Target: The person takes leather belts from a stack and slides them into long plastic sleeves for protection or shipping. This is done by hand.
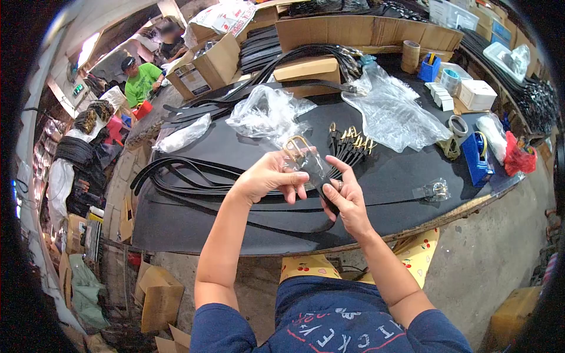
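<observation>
Both my hands hold a black belt point(316, 170) above the near part of the dark table. A gold buckle point(296, 145) at its end shows clear plastic around it. My left hand point(268, 175) pinches the belt close to the buckle. Lower on the strap, my right hand point(347, 200) has its thumb and fingers around it. Just behind my hands lies a bundle of belts with gold buckles point(351, 143). A looped bundle of black belts point(176, 175) rests to the left. At the right, another buckle in clear plastic point(436, 190) lies on the table.
Clear plastic bags point(391, 112) and a white plastic bundle point(183, 133) lie on the table point(176, 232). A blue tape dispenser point(475, 160) stands at the right edge, beside a red bag point(519, 157). Cardboard boxes point(205, 66) line the back. A person in green point(141, 82) sits at far left.
</observation>
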Tool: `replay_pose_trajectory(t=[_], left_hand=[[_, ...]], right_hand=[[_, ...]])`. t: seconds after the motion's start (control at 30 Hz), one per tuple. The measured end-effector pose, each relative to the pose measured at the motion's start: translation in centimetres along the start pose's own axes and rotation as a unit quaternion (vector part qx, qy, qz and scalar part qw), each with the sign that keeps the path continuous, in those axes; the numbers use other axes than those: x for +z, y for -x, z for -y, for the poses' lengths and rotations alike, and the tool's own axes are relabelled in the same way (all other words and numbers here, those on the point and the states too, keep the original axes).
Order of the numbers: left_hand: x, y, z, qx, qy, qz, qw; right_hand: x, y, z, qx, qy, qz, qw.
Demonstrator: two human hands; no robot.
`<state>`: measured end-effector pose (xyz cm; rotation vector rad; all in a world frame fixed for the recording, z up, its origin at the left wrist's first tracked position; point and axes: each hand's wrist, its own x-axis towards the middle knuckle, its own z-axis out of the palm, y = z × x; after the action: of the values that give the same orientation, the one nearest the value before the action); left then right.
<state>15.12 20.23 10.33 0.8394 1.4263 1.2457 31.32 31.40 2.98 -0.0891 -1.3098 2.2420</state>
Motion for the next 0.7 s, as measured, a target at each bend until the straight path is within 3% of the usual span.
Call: replay_pose_trajectory(t=[0.07, 0.7], left_hand=[[0.07, -0.07, 0.11, 0.020, 0.013, 0.025, 0.999], [0.13, -0.35, -0.26, -0.026, -0.016, 0.135, 0.990]], right_hand=[[-0.64, -0.04, 0.26, 0.049, 0.000, 0.066, 0.997], [-0.68, -0.01, 0.12, 0.093, 0.003, 0.102, 0.990]])
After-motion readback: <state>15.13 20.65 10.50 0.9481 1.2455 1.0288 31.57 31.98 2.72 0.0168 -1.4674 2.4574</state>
